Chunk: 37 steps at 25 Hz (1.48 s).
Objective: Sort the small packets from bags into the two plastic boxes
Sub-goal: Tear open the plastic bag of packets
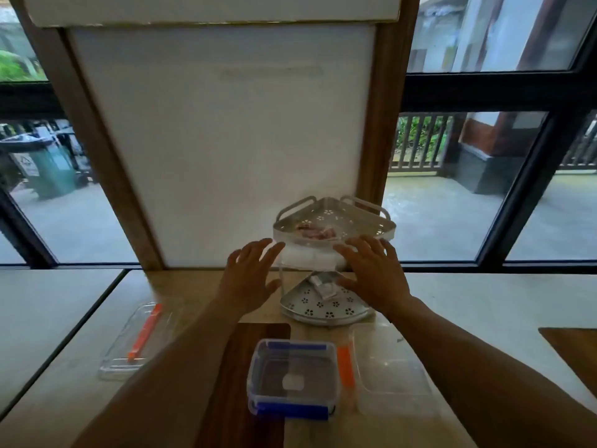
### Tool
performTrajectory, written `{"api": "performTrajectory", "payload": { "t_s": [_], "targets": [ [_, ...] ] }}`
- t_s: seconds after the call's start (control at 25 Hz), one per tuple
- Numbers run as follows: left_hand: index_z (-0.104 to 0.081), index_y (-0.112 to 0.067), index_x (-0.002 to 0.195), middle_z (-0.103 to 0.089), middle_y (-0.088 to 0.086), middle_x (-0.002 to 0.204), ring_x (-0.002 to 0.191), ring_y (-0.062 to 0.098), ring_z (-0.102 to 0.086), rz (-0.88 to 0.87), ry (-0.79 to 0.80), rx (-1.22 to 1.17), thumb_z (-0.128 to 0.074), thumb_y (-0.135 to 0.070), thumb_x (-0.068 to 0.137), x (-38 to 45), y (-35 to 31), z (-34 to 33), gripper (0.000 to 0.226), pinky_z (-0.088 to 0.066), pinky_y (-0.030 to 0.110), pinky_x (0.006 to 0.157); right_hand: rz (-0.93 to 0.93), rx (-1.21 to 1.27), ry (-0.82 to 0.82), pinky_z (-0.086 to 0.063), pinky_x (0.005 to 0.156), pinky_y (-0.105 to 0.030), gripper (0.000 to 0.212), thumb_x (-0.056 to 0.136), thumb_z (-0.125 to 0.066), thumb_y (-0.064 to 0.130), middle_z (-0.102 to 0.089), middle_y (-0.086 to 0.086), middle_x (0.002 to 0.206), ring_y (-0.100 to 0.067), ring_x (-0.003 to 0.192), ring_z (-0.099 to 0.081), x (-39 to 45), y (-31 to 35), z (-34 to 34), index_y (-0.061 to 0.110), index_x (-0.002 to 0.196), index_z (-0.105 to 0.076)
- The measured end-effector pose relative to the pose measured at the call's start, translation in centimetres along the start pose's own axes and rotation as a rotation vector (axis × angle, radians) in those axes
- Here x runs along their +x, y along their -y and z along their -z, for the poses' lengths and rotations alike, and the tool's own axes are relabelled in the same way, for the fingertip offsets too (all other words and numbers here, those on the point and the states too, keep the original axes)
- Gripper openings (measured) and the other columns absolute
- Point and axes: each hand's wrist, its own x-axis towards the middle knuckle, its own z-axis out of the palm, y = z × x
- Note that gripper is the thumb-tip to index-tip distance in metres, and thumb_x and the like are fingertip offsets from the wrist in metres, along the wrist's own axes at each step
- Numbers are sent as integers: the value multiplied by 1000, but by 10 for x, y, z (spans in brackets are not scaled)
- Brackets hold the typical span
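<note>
A two-tier white corner rack (371,227) stands against the white panel. Its top shelf holds a bag of reddish packets (315,232); a white bag (308,258) hangs just under that shelf; small white packets (324,287) lie on the lower shelf (310,307). My left hand (250,276) and my right hand (371,273) are both spread with straight fingers, one on each side of the white bag, holding nothing. In front stand a clear box with blue clips (292,378) and a clear box with an orange clip (392,376).
A clear lid with an orange clip (139,341) lies on the table to the left. A dark wooden strip (239,383) runs under the blue-clip box. Windows lie behind the rack, and another brown board (571,350) sits at the right edge.
</note>
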Motion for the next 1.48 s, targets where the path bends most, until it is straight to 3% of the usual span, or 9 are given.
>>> {"api": "performTrajectory", "payload": {
  "t_s": [0.12, 0.2, 0.28, 0.36, 0.6, 0.84, 1.16, 1.32, 1.48],
  "targets": [
    [-29, -31, 141, -31, 1, 152, 128, 24, -45, -36, 7, -53, -68, -36, 85, 16, -1, -9, 69, -41, 46, 101, -5, -10, -8, -27, 110, -51, 53, 81, -68, 44, -52, 0, 138, -26, 133, -41, 11, 5, -9, 30, 130, -51],
    [-38, -27, 133, -36, 0, 146, 109, 20, -58, -45, -3, -79, -69, -25, 85, 24, -1, -15, 57, -53, 39, 84, -19, -13, -15, -29, 109, -48, 40, 82, -68, 37, -59, 1, 130, -24, 128, -47, 17, 7, -16, 29, 121, -58],
    [-47, -23, 123, -43, -1, 138, 86, 16, -62, -56, -42, -98, -67, -16, 87, 29, -2, -14, 42, -54, 30, 64, -21, 5, -31, -31, 107, -47, 29, 84, -67, 30, -63, 1, 123, -24, 122, -52, 23, 7, -17, 28, 112, -62],
    [-54, -17, 114, -53, 3, 127, 72, 16, -62, -66, -82, -81, -67, -11, 86, 34, -1, -11, 31, -51, 27, 57, -16, -7, -48, -34, 105, -46, 19, 85, -66, 29, -66, 1, 117, -25, 116, -56, 28, 5, -15, 26, 104, -64],
    [-61, -11, 109, -66, 7, 102, 67, 22, -65, -34, -214, -91, -66, -5, 87, 47, -9, 13, 24, -53, 32, 56, -139, 100, -230, -37, 92, -40, 12, 94, -56, 27, -73, 0, 94, -23, 95, -63, 47, 4, 6, 22, 93, -66],
    [-61, -14, 111, -64, 3, 102, 71, 24, -63, 13, -314, -129, -62, -4, 88, 55, -17, 51, 24, -49, 32, 56, -154, 150, -356, -47, 90, -39, 15, 93, -60, 29, -73, 0, 88, -20, 82, -67, 57, 9, 41, 18, 91, -69],
    [-62, -14, 109, -64, 5, 103, 78, 26, -62, -8, -452, -194, -60, -9, 89, 40, -41, 107, 20, -50, 38, 62, -174, 173, -446, -45, 84, -39, 15, 95, -56, 29, -72, 1, 86, -22, 80, -66, 41, 21, 96, 19, 95, -66],
    [-61, -17, 109, -63, 2, 100, 74, 25, -61, -15, -419, -172, -53, -13, 96, 21, -47, 118, 16, -50, 35, 59, -219, 213, -416, -50, 82, -42, 14, 94, -57, 31, -73, 1, 86, -22, 78, -65, 19, 30, 109, 20, 94, -66],
    [-61, -18, 110, -64, 1, 101, 79, 24, -63, 14, -272, -207, -46, -22, 100, -20, -47, 99, 19, -52, 37, 66, -244, 306, -201, -53, 80, -39, 13, 92, -59, 31, -72, 0, 90, -18, 76, -64, -23, 42, 94, 22, 92, -67]
  ]
}}
